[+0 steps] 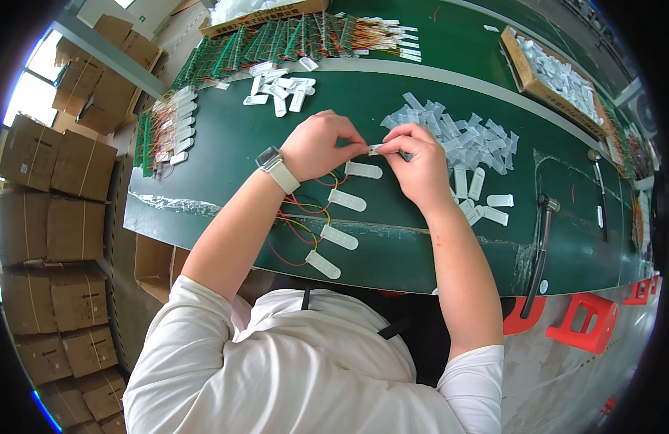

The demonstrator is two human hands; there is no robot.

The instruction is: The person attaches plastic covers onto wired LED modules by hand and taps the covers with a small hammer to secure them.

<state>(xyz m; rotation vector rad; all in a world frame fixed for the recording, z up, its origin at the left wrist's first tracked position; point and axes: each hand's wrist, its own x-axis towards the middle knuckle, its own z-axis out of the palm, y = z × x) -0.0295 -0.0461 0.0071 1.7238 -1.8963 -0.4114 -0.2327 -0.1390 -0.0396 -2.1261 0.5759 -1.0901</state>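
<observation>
Both my hands meet over the green table, fingertips pinched on a small white plastic piece. My left hand, with a watch at its wrist, has its fingers closed at the piece's left end. From the other side, my right hand grips it between thumb and forefinger. Fingers cover most of this piece. Just below lie several slim white plastic housings, among them an upper one and a lowest one. Red and yellow wires run from them toward my left forearm, which partly hides them.
Clear plastic pieces lie heaped beyond my right hand, near loose white covers. A hammer rests at the right. Wired green boards and white parts lie at the far left. A carton stands far right.
</observation>
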